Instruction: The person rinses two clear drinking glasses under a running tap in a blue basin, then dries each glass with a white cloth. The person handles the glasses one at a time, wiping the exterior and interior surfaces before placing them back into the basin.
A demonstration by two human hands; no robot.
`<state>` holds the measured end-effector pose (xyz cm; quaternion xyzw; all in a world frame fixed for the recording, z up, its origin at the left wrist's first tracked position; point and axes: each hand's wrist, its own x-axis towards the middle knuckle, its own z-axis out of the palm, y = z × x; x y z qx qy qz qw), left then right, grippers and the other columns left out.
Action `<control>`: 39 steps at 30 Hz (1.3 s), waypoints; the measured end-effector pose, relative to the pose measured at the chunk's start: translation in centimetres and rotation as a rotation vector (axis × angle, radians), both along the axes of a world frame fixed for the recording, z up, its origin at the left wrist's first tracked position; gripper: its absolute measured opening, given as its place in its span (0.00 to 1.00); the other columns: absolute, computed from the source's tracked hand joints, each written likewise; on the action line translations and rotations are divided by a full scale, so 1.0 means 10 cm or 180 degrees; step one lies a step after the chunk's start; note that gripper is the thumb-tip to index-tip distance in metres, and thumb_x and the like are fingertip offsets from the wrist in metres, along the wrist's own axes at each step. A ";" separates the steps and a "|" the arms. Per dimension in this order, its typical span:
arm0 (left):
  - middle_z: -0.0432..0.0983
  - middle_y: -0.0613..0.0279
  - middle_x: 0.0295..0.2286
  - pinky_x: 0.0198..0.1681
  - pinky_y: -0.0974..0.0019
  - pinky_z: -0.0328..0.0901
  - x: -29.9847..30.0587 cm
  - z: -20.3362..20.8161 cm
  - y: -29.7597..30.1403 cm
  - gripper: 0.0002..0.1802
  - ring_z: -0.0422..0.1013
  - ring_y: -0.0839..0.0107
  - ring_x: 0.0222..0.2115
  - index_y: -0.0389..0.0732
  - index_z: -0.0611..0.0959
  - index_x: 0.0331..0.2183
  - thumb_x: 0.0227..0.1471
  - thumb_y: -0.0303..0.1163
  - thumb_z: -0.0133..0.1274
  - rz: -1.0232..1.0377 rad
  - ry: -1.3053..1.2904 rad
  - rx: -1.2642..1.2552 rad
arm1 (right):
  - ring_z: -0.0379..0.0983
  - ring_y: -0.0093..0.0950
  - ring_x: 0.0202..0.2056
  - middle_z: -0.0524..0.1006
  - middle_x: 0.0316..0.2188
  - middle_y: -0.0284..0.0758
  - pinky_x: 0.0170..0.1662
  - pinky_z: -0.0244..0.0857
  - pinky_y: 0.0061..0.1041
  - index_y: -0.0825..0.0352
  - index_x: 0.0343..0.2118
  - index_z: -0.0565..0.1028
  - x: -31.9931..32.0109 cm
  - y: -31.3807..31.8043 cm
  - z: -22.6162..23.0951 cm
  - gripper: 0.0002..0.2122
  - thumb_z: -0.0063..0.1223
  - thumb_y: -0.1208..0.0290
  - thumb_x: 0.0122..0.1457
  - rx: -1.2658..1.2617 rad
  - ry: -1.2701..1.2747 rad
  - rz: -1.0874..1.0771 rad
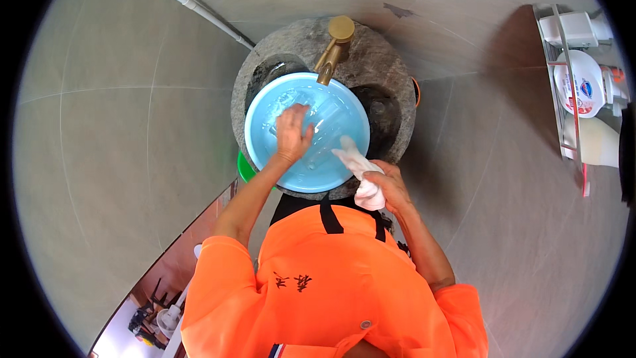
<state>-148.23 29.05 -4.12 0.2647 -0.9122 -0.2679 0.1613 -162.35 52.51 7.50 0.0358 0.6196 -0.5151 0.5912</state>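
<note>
Two matters checked at a pale blue basin [250, 136] of clear water [313, 171]: grip and placing. Found the left hand [291, 134] over the left-middle part of the basin, palm down, thumb out to the side, fingers loosely spread and slightly bent, with nothing seen in hold; cannot tell how deep the fingertips reach. Found the right hand [392, 185] just outside the lower right rim, closed on a white cloth [361, 171], thumb on top. Noted the cloth bunched at the fingers, with a loose end reaching over the basin (blurred at its tip), right of the left hand and apart from it. Observed a clear long shape [328, 118] in the water just right of the left hand; cannot tell its kind. Recorded the basin as seated on a grey stone sink [387, 59], beneath a brass-coloured tap [340, 30]. Logged white bottles [580, 83] on a rack far to the right.
</note>
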 end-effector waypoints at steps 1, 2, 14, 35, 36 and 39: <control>0.68 0.47 0.46 0.54 0.52 0.57 -0.05 0.06 0.09 0.35 0.64 0.49 0.49 0.39 0.71 0.52 0.39 0.31 0.62 -0.0143 0.0168 0.0229 | 0.75 0.25 0.34 0.78 0.36 0.39 0.37 0.68 0.23 0.77 0.46 0.72 0.01 -0.01 0.00 0.19 0.54 0.74 0.51 -0.0020 -0.0037 -0.0034; 0.69 0.47 0.46 0.54 0.52 0.57 -0.16 0.12 0.21 0.34 0.64 0.49 0.48 0.39 0.72 0.51 0.39 0.30 0.62 -0.0290 0.0340 0.0460 | 0.75 0.26 0.34 0.78 0.36 0.39 0.37 0.68 0.23 0.77 0.46 0.72 0.01 -0.01 0.00 0.19 0.54 0.74 0.51 -0.0038 -0.0068 -0.0072; 0.63 0.47 0.52 0.61 0.46 0.46 -1.37 0.28 0.71 0.48 0.58 0.48 0.54 0.47 0.61 0.60 0.38 0.38 0.66 -0.1083 -0.0337 0.0292 | 0.75 0.26 0.34 0.77 0.36 0.40 0.37 0.69 0.25 0.76 0.45 0.73 -0.02 0.14 -0.15 0.18 0.54 0.73 0.51 0.0079 -0.0071 -0.0287; 0.73 0.52 0.46 0.48 0.59 0.68 -1.43 0.40 0.70 0.33 0.71 0.55 0.46 0.42 0.75 0.48 0.36 0.30 0.67 -0.0653 0.0779 0.1320 | 0.75 0.25 0.36 0.77 0.37 0.39 0.39 0.68 0.23 0.75 0.47 0.72 -0.05 0.20 -0.58 0.19 0.54 0.72 0.53 0.0003 0.0019 -0.0375; 0.73 0.52 0.46 0.48 0.60 0.68 -1.39 0.48 0.70 0.33 0.72 0.56 0.45 0.41 0.76 0.48 0.35 0.29 0.68 -0.0610 0.0820 0.1366 | 0.75 0.26 0.36 0.77 0.37 0.39 0.39 0.68 0.23 0.75 0.47 0.72 -0.05 0.20 -0.61 0.19 0.54 0.72 0.53 0.0016 0.0019 -0.0380; 0.75 0.54 0.44 0.47 0.62 0.68 -1.22 0.79 0.67 0.33 0.73 0.60 0.43 0.39 0.76 0.47 0.34 0.28 0.68 -0.0498 0.0978 0.1327 | 0.75 0.26 0.36 0.77 0.37 0.39 0.40 0.68 0.23 0.75 0.47 0.72 -0.08 0.20 -0.59 0.19 0.54 0.73 0.51 0.0094 0.0200 -0.0333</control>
